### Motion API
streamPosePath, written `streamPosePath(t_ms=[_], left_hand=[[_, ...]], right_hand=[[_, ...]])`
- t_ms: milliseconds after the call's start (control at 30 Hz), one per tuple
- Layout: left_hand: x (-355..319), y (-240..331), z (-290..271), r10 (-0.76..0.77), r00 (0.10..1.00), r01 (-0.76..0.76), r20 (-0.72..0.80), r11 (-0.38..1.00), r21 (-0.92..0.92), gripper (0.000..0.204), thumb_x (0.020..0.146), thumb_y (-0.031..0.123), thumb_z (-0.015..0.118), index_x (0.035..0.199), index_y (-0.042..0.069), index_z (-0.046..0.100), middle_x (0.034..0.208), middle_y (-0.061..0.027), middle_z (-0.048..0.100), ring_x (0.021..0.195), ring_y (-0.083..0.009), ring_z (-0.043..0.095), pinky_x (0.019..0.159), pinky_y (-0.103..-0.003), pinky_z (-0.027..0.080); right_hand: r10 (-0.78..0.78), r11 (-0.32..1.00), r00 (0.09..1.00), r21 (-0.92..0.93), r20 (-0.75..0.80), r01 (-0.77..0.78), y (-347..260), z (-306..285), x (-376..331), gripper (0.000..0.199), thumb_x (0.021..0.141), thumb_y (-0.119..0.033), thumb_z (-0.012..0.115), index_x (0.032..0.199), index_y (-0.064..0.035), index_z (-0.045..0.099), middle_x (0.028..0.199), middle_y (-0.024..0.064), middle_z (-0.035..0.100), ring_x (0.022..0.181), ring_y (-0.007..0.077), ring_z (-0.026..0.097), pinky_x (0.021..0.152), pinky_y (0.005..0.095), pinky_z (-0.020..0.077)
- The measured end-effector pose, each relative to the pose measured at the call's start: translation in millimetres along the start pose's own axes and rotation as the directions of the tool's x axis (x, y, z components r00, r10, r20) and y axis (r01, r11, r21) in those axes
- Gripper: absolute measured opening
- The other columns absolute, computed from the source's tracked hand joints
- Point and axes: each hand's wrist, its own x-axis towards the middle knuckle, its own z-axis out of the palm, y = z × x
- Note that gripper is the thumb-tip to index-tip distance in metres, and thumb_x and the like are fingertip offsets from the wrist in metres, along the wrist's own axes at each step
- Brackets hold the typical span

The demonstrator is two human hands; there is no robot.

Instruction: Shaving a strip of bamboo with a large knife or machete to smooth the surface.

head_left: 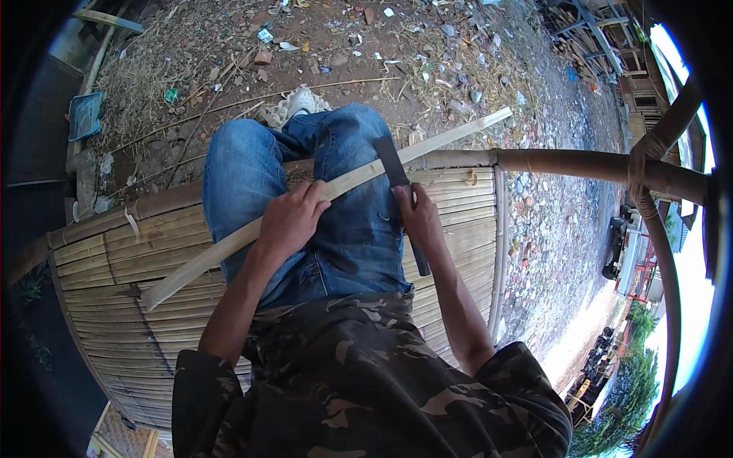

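A long pale strip of split bamboo [450, 139] lies slantwise across my thighs, its near end low at the left and its far end up at the right. My left hand [293, 220] is closed round it near the middle. In my right hand [420, 217] I grip a knife with a broad dark blade [392, 162]. The blade crosses the strip above my right knee, and whether its edge bites into the wood cannot be made out. Below my right hand, the dark lower end of the knife shows beside my thigh.
I sit on a bamboo-slat platform [114, 305] edged by a round bamboo pole [565, 162]. Beyond it, the ground [343, 38] is strewn with rubbish and dry grass. A lashed post [649, 164] stands at the right. A blue container [85, 116] lies at the far left.
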Motion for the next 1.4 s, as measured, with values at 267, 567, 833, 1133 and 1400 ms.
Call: streamPosePath(t_ms=[267,567,833,1133,1400], left_hand=[[4.8,6.4,7.9,0.038,0.998,-0.037,-0.045,0.999,0.025,0.025,0.093,0.025,0.059,0.105,0.004,0.055,0.084,-0.0119,0.062,0.073,-0.0308,0.067,0.060,-0.041,0.054],[4.6,6.3,8.6,0.040,0.997,-0.039,-0.060,0.999,0.014,0.026,0.092,0.025,0.060,0.104,0.003,0.055,0.083,-0.0116,0.062,0.072,-0.0305,0.067,0.059,-0.041,0.054],[2.4,6.4,9.0,-0.021,1.000,0.021,-0.011,0.999,-0.024,0.028,0.092,0.026,0.059,0.111,0.005,0.056,0.091,-0.0125,0.064,0.077,-0.0348,0.066,0.063,-0.045,0.053],[-24.2,-9.6,-12.9,-0.059,0.998,0.059,0.020,0.998,-0.033,0.029,0.092,0.028,0.060,0.107,0.003,0.058,0.089,-0.0146,0.065,0.079,-0.0358,0.065,0.067,-0.044,0.051],[-17.7,-8.2,-8.0,-0.070,0.997,0.068,-0.017,0.993,-0.094,0.036,0.092,0.031,0.062,0.113,0.002,0.061,0.095,-0.0149,0.067,0.081,-0.0356,0.065,0.069,-0.043,0.051]], right_hand=[[0.121,0.993,0.992,0.004,-0.039,-0.121,-7.6,-23.8,10.8,0.047,0.093,-0.048,0.055,0.105,-0.0017,0.052,0.069,0.0259,0.063,0.071,0.0452,0.064,0.060,0.0505,0.0499],[0.108,0.994,0.993,0.025,-0.044,-0.107,-1.6,-28.9,12.1,0.044,0.093,-0.045,0.056,0.097,-0.0013,0.055,0.082,0.0308,0.063,0.082,0.0502,0.062,0.066,0.0538,0.0470],[0.126,0.992,0.992,0.010,-0.025,-0.126,-12.5,-29.7,6.8,0.045,0.092,-0.047,0.057,0.099,-0.0019,0.056,0.077,0.0285,0.064,0.078,0.0480,0.063,0.062,0.0515,0.0478],[0.151,0.965,0.981,0.197,0.121,-0.173,-11.7,-43.4,-3.4,0.047,0.094,-0.031,0.058,0.126,0.0006,0.046,0.073,0.0111,0.063,0.064,0.0166,0.064,0.059,0.0327,0.0509],[0.039,0.907,0.891,0.358,0.452,-0.221,-16.5,-45.2,-29.3,0.052,0.098,-0.029,0.054,0.142,-0.0074,0.036,0.073,0.0045,0.059,0.057,0.0119,0.057,0.052,0.0278,0.0470]])
